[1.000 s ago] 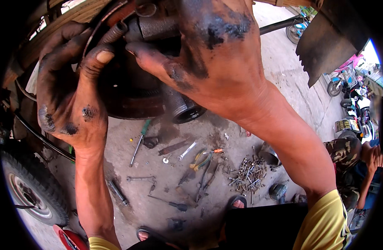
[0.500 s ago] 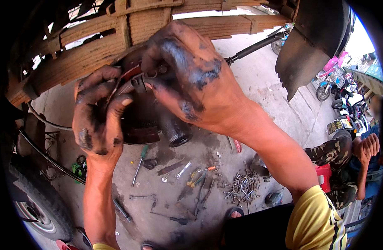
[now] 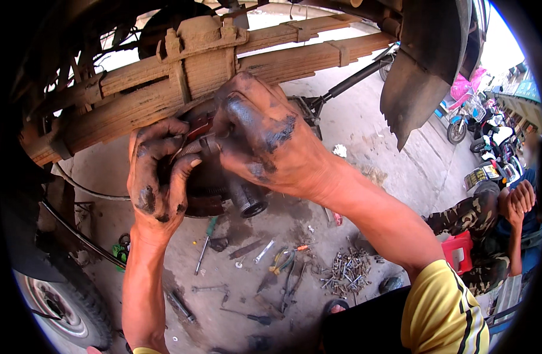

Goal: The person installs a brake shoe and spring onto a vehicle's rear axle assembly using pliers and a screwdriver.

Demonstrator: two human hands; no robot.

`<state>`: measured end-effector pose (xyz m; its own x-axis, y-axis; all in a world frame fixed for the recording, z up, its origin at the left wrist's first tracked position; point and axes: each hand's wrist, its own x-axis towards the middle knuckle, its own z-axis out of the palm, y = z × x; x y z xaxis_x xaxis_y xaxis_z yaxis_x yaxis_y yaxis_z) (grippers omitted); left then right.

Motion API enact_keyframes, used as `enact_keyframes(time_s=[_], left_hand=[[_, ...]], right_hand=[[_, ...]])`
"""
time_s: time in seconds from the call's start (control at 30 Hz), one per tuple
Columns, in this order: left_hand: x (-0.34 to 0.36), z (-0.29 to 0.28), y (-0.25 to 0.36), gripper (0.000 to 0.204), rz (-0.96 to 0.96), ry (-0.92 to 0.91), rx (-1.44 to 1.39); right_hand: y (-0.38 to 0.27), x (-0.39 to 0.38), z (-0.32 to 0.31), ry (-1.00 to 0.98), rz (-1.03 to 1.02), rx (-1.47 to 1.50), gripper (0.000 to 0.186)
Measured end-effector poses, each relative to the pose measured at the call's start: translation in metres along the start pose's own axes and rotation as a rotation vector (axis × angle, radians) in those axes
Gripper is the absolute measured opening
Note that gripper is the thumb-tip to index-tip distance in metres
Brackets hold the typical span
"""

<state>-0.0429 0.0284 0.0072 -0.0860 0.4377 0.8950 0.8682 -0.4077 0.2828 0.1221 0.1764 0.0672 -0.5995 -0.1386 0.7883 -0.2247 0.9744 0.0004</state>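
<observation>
A drum brake assembly (image 3: 206, 206) with a dark axle spindle (image 3: 245, 199) is in front of me, below the dusty leaf springs (image 3: 147, 112). A short coil spring (image 3: 193, 147) lies across the brake's upper part. My left hand (image 3: 159, 168), blackened with grease, curls round it, thumb and fingers closed on the spring beside the reddish brake shoe (image 3: 201, 127). From the other side my right hand (image 3: 265, 135), also greasy, is closed at the spring's far end. Its fingertips are mostly hidden behind the back of the hand.
Below lie a screwdriver (image 3: 206, 246), a wrench (image 3: 263, 251), pliers (image 3: 281, 261) and a bolt pile (image 3: 349, 271). A tyre (image 3: 64, 304) stands lower left. A torn mudflap (image 3: 421, 88) hangs at right; a person in camouflage trousers (image 3: 460, 218) sits beyond, near parked motorcycles (image 3: 489, 141).
The view has shifted, so the brake and both hands appear a little lower and farther right. Both hands stay at the coil spring; the right hand now covers more of its end.
</observation>
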Motion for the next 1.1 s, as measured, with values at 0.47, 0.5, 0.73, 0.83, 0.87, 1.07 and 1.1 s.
enact_keyframes(time_s=[0.47, 0.5, 0.73, 0.83, 0.87, 1.07, 1.1], left_hand=[[-0.007, 0.011, 0.017, 0.036, -0.073, 0.143, 0.236], [-0.009, 0.008, 0.013, 0.041, -0.108, 0.12, 0.162], [0.0, -0.002, 0.001, 0.049, 0.001, 0.045, 0.036], [0.011, -0.013, 0.011, 0.044, 0.117, -0.156, 0.352], [0.015, -0.013, 0.012, 0.043, 0.093, -0.163, 0.365], [0.006, 0.002, 0.024, 0.034, -0.022, -0.076, 0.32], [0.005, 0.003, 0.018, 0.03, -0.017, -0.067, 0.232]], right_hand=[[0.011, -0.013, 0.006, 0.055, -0.097, -0.048, 0.06], [0.012, -0.014, 0.009, 0.071, -0.102, -0.06, 0.06], [0.011, -0.012, 0.01, 0.048, -0.105, -0.071, 0.054], [0.012, -0.014, 0.011, 0.056, -0.111, -0.077, 0.053], [0.013, -0.015, 0.012, 0.082, -0.123, -0.08, 0.052], [0.01, -0.012, 0.011, 0.017, -0.095, -0.067, 0.054], [0.01, -0.013, 0.011, 0.037, -0.098, -0.078, 0.054]])
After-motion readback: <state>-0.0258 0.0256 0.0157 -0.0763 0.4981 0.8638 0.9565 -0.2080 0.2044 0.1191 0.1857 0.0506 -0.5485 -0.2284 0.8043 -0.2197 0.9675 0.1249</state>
